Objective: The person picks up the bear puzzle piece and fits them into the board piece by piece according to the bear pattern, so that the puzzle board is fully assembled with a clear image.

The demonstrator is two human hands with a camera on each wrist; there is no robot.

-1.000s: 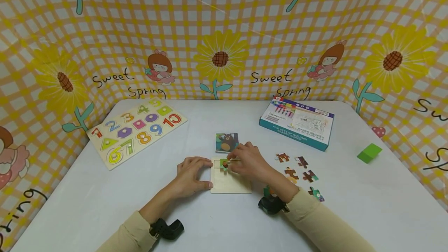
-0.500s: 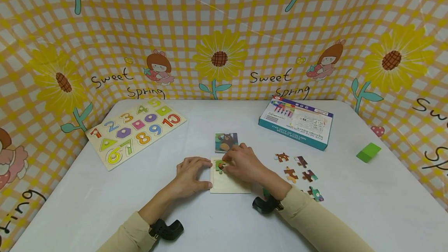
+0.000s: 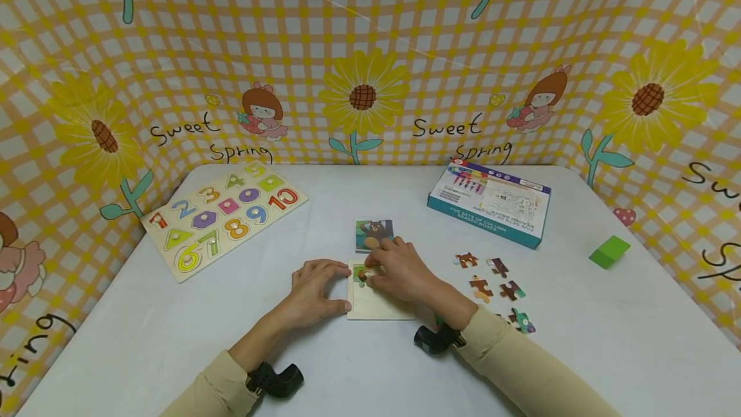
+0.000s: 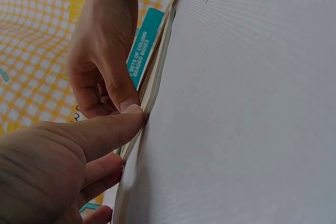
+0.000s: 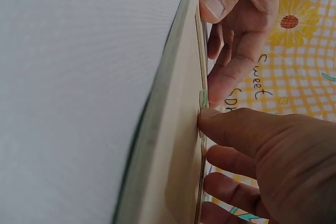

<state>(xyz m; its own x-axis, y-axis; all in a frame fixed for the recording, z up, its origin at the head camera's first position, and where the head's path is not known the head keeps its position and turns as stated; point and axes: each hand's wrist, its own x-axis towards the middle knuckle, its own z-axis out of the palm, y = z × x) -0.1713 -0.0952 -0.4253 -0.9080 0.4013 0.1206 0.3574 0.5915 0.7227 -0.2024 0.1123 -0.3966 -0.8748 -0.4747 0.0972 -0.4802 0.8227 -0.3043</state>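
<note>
While the left hand (image 3: 315, 291), fingers relaxed, touches the wooden tray (image 3: 379, 304) at its left edge, the right hand (image 3: 405, 269) seems to pinch one green puzzle piece (image 3: 358, 272) in the tray's far-left corner, seating unconfirmed, with at least five loose pieces (image 3: 512, 291) unplaced to the tray's right.

Left hand (image 3: 314, 291), lightly spread; right hand (image 3: 402, 270), bent (pinching)
</note>
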